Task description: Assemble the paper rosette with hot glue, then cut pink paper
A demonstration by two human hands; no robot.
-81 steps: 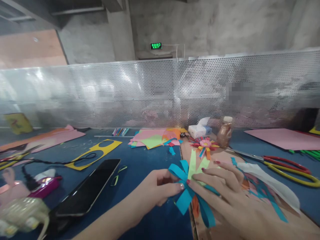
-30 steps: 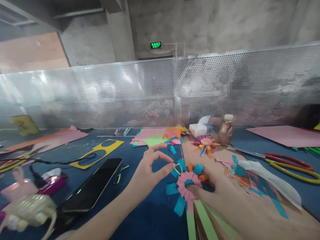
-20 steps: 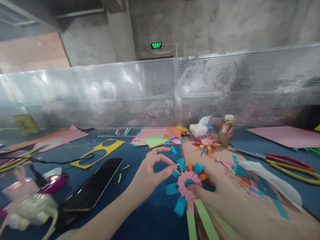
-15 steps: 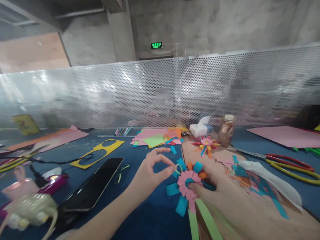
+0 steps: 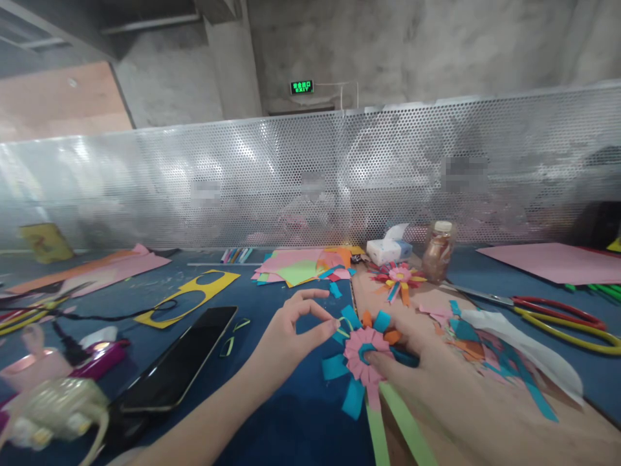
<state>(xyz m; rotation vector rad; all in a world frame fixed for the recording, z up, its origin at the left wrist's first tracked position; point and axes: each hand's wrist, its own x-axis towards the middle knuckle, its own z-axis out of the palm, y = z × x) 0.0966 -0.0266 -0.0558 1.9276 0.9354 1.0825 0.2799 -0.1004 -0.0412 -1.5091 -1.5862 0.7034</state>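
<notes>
My right hand (image 5: pixel 412 362) grips a paper flower (image 5: pixel 356 372) with a pleated pink ring, blue and orange paper loops around it and green strips hanging below. Its thumb presses on the ring near the blue centre. My left hand (image 5: pixel 301 330) pinches a thin light-green paper loop (image 5: pixel 345 325) between thumb and index finger, at the flower's upper left edge; the other fingers are curled loosely above. On the blue table to the left lie similar small green loops (image 5: pixel 227 346). Another paper flower (image 5: pixel 400 277), red, yellow and pink, lies farther back.
A phone (image 5: pixel 182 362), a yellow cut-out sheet (image 5: pixel 194 299) and a power strip (image 5: pixel 101 356) are on the left. Stacked coloured paper (image 5: pixel 298 266) lies behind my hands. Scissors (image 5: pixel 557 314), paper scraps (image 5: pixel 485 353), a jar (image 5: pixel 438 252) and a tissue box (image 5: pixel 388 250) are to the right.
Both hands keep almost the same pose. The green loop in my left fingers shows slightly rounder at the flower's edge, and the whole view has shifted a little.
</notes>
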